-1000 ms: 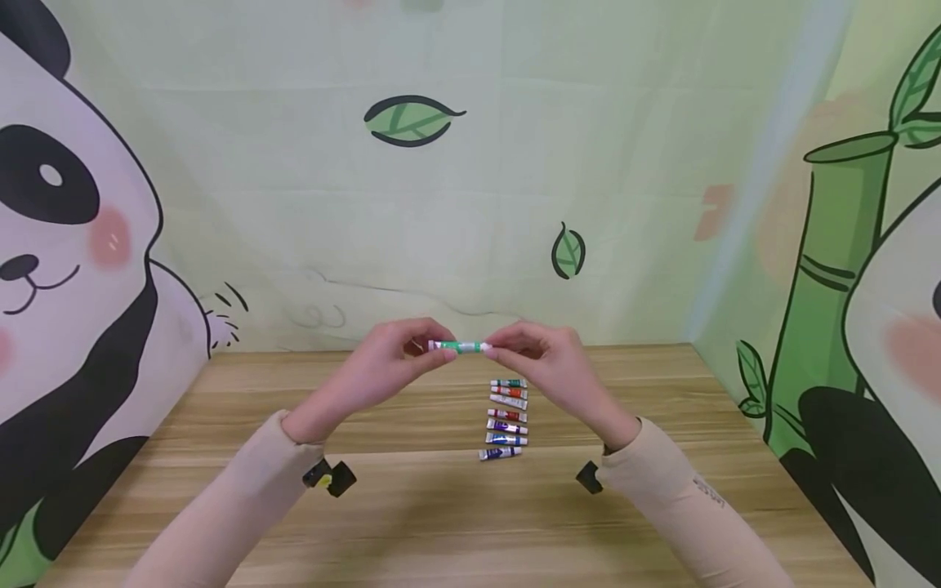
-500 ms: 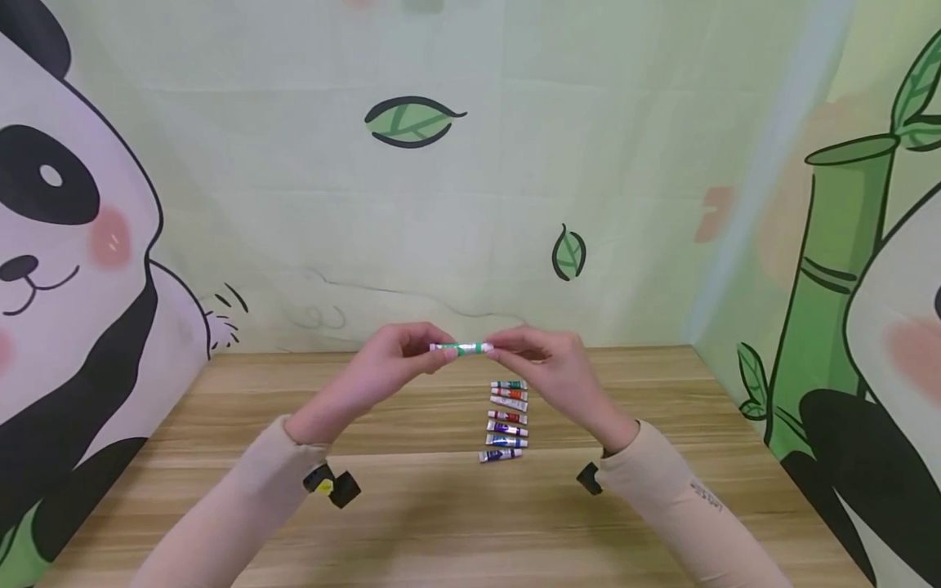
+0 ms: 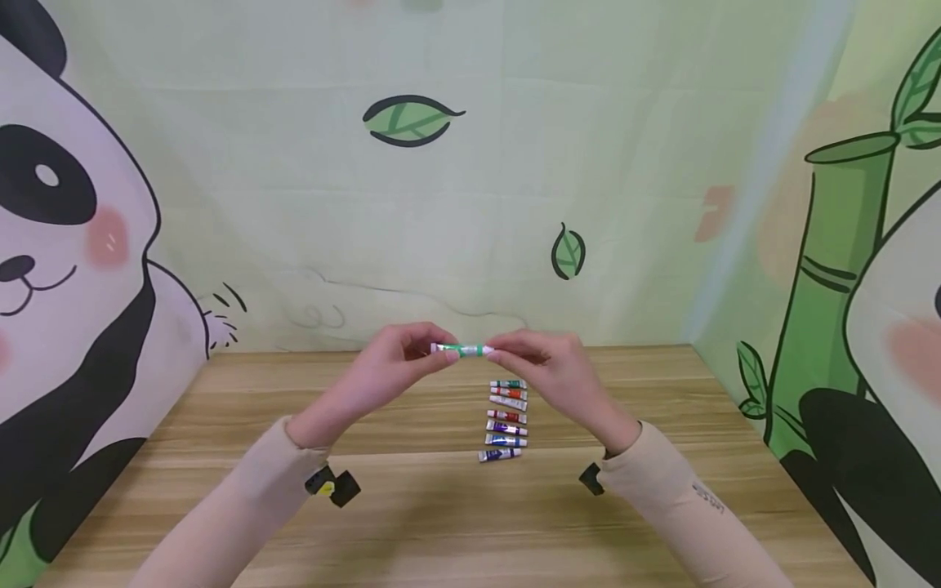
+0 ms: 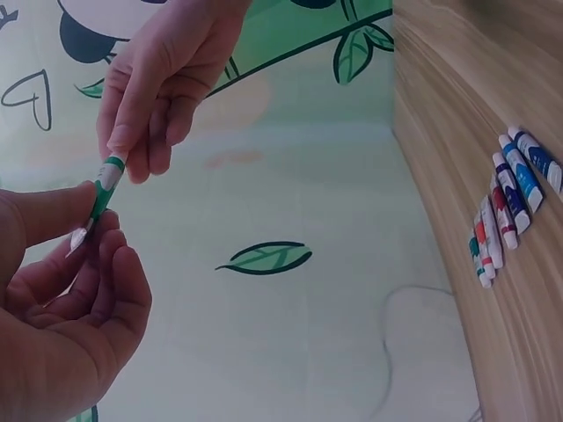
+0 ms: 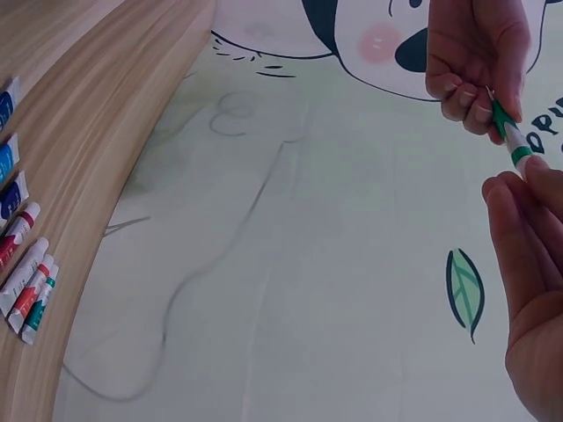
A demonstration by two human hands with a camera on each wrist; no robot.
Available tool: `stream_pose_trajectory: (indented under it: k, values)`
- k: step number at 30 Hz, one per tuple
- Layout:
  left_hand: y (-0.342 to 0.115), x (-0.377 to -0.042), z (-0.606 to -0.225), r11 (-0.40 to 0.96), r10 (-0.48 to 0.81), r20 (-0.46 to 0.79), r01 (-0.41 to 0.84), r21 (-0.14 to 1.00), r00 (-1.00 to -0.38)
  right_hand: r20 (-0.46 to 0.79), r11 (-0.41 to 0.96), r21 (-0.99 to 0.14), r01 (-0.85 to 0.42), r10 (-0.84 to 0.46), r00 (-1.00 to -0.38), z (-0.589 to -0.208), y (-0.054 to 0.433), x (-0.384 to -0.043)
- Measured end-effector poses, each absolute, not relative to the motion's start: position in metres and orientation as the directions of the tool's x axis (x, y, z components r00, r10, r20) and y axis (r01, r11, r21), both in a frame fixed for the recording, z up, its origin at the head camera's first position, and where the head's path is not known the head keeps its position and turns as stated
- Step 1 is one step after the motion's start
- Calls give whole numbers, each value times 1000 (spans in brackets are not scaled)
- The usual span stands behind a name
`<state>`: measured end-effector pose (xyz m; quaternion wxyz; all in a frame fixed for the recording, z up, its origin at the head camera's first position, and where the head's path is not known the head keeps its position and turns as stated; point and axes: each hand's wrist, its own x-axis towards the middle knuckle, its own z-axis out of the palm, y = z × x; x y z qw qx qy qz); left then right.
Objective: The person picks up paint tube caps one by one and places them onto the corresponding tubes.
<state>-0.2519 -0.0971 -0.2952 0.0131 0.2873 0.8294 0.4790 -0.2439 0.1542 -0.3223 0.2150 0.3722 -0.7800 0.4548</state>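
A small green-and-silver paint tube (image 3: 470, 350) is held level above the far part of the table, between both hands. My left hand (image 3: 393, 359) pinches its flat crimped end between thumb and fingers. At the other end, my right hand (image 3: 547, 359) pinches the white cap, which its fingertips mostly cover. In the left wrist view the tube (image 4: 107, 180) slants between the two hands, its green band beside the right thumb. The right wrist view shows the same tube (image 5: 513, 138) with its cap end at the right hand's fingertips.
Several paint tubes lie in a column on the wooden table (image 3: 412, 523), below the hands: a green tube (image 3: 508, 384) farthest, then an orange tube (image 3: 509, 393), a white tube, a red tube (image 3: 507, 416), and blue ones nearest. A panda-printed cloth (image 3: 470, 204) stands behind.
Both hands stay almost in place, still holding the green tube at its two ends. The tube has shifted very slightly. The tubes on the table lie as before.
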Motion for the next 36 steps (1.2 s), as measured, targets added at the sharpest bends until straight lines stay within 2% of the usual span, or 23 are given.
stream_pose_trajectory:
  k: [8,16,20,24,27,29,31,36]
  values:
    - [-91,-245,-295,350,500,318,524,776,-806,560,337,-656,-675,-382,-735,-323,154,-240]
    - [-84,-242,-298,339,516,462,668,663,-721,569,350,-646,-678,-372,-733,-324,151,-243]
    - [-81,-241,-299,335,517,508,709,621,-689,538,344,-674,-653,-377,-754,-323,151,-243]
    - [-78,-241,-300,360,499,505,699,618,-704,476,333,-731,-596,-378,-794,-322,152,-241]
    - [-77,-241,-300,387,483,475,667,637,-735,467,336,-734,-591,-382,-797,-323,153,-242]
    - [-77,-242,-300,394,472,447,635,664,-760,497,353,-696,-626,-392,-774,-325,155,-243]
    - [-78,-244,-300,394,463,411,598,698,-785,550,377,-620,-688,-417,-724,-326,158,-244]
    - [-80,-247,-299,359,463,310,495,791,-831,686,384,-379,-842,-494,-534,-328,164,-248]
